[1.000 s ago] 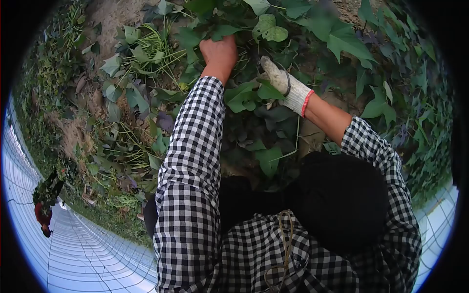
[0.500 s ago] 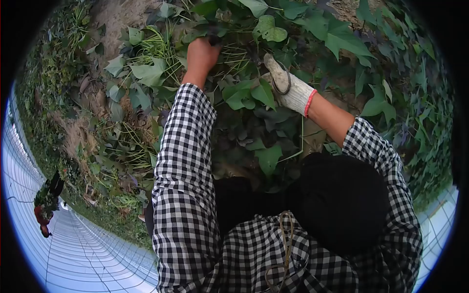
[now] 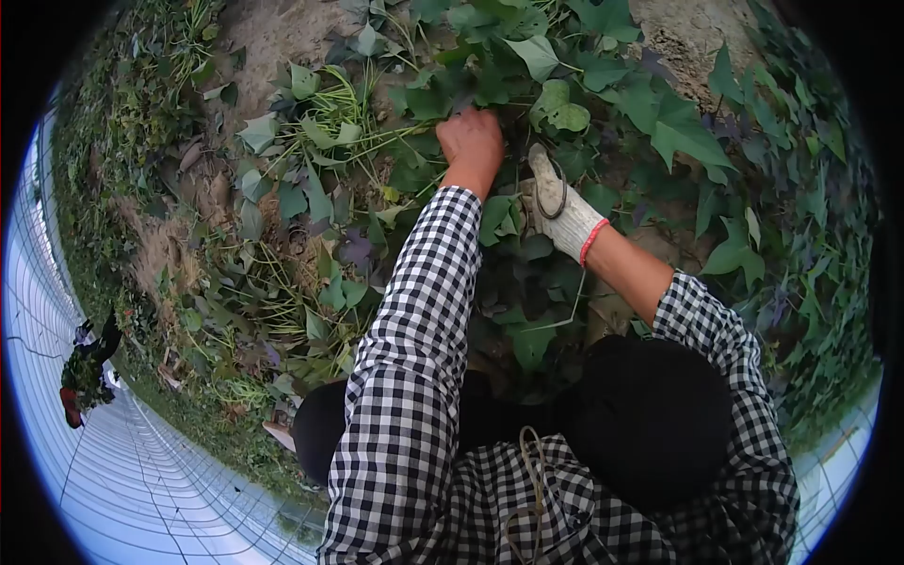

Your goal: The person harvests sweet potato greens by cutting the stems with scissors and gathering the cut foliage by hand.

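Observation:
My left hand [image 3: 471, 146], bare, is closed among sweet potato vines [image 3: 433, 141]; leaves cover its fingertips, and stems run off to its left. To its right is my right hand [image 3: 563, 207] in a whitish knitted glove with a red cuff edge. That hand looks closed, its fingers mostly turned out of sight, and what it grips is hidden. A thin dark curved loop [image 3: 562, 193] lies against the glove. Just above the gloved hand is a broad leaf with small holes [image 3: 562, 111].
A bundle of cut-looking pale stems [image 3: 344, 104] lies to the left on bare soil [image 3: 259, 38]. Dense foliage [image 3: 800, 226] spreads on the right. At far left, another person [image 3: 89, 372] stands near the light ribbed covering [image 3: 169, 480]. My dark-clothed knees [image 3: 650, 414] are below.
My left hand has moved right, closer to the gloved hand. The gloved hand stays about where it was among the leaves. The whole view has shifted slightly.

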A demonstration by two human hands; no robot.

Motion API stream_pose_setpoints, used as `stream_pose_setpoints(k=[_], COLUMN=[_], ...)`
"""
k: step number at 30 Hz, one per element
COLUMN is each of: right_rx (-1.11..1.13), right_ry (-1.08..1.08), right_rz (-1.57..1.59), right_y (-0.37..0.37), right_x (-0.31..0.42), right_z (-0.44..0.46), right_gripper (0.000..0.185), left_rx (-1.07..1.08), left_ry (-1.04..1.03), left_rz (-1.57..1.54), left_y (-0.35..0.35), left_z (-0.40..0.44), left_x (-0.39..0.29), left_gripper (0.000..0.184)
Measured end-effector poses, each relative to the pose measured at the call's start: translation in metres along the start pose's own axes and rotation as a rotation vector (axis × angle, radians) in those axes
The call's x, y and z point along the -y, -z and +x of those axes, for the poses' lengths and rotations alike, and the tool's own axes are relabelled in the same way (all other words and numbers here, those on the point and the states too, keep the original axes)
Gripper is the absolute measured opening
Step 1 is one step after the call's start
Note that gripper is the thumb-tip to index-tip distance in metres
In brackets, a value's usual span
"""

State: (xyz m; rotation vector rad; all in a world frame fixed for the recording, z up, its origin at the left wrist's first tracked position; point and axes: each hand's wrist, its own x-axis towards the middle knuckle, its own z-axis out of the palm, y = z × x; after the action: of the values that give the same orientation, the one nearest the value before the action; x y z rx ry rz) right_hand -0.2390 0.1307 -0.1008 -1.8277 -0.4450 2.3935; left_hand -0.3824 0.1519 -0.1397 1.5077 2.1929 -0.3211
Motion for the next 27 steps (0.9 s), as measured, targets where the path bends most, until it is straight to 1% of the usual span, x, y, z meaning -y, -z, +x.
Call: stream_pose_setpoints(k=[1, 3, 5, 9, 12, 13, 14, 15, 16, 18, 19, 20, 21, 22, 23, 24, 26, 27], right_rx=[-0.075, -0.029, -0.014, 0.136, 0.177, 0.181, 0.181, 0.15, 0.11, 0.222, 0.278, 0.309, 0.312, 0.317, 0.324, 0.3, 0.364, 0.397], right_ry=[0.089, 0.095, 0.0, 0.016, -0.008, 0.325, 0.658, 0.513, 0.372, 0.142, 0.026, -0.001, 0.042, 0.084, 0.129, 0.089, 0.086, 0.085], right_rz=[0.018, -0.074, -0.154, -0.14, -0.236, -0.325, -0.409, -0.333, -0.249, -0.174, -0.136, -0.171, -0.188, -0.205, -0.222, -0.252, -0.359, -0.414], right_y=[-0.003, -0.01, -0.008, 0.005, 0.014, 0.017, 0.021, 0.016, 0.009, 0.008, 0.007, 0.009, 0.009, 0.008, 0.009, 0.001, 0.0, 0.0], right_x=[0.0, 0.002, 0.008, 0.004, 0.004, -0.003, -0.015, -0.011, -0.005, 0.013, 0.018, 0.021, 0.02, 0.019, 0.018, 0.028, 0.039, 0.04], right_z=[-0.004, -0.001, -0.011, -0.009, -0.004, 0.008, 0.024, 0.021, 0.014, -0.003, -0.009, -0.011, -0.008, -0.003, 0.003, -0.014, -0.021, -0.022], right_gripper=[0.084, 0.052, 0.049, 0.046, 0.045, 0.046, 0.047, 0.051, 0.054, 0.057, 0.059, 0.061, 0.062, 0.064, 0.065, 0.066, 0.067, 0.067], left_rx=[-0.071, -0.041, -0.036, -0.104, -0.159, -0.172, -0.118, -0.065, -0.148, -0.017, -0.007, -0.118, -0.227, -0.343, -0.375, -0.409, -0.39, -0.416], left_ry=[-0.039, -0.044, -0.059, -0.133, -0.156, -0.156, -0.127, -0.099, -0.079, 0.047, 0.041, -0.038, -0.117, -0.127, -0.078, -0.031, 0.087, 0.057], left_rz=[0.024, 0.017, 0.04, 0.126, 0.187, 0.207, 0.16, 0.112, 0.004, -0.187, -0.247, -0.163, -0.077, -0.014, 0.038, 0.087, -0.185, -0.405], left_y=[-0.002, -0.004, -0.001, 0.009, 0.015, 0.018, 0.022, 0.026, 0.034, 0.064, 0.074, 0.081, 0.088, 0.097, 0.107, 0.12, 0.146, 0.149], left_z=[-0.002, -0.001, -0.002, -0.004, -0.005, -0.005, -0.005, -0.004, -0.01, -0.011, -0.012, -0.015, -0.018, -0.019, -0.019, -0.02, -0.011, -0.001], left_x=[-0.003, 0.007, 0.011, 0.014, 0.016, 0.016, 0.021, 0.029, 0.037, 0.045, 0.053, 0.062, 0.072, 0.083, 0.091, 0.1, 0.139, 0.177], left_gripper=[0.023, 0.02, 0.02, 0.02, 0.019, 0.018, 0.018, 0.017, 0.02, 0.024, 0.031, 0.033, 0.036, 0.037, 0.033, 0.03, 0.028, 0.027])
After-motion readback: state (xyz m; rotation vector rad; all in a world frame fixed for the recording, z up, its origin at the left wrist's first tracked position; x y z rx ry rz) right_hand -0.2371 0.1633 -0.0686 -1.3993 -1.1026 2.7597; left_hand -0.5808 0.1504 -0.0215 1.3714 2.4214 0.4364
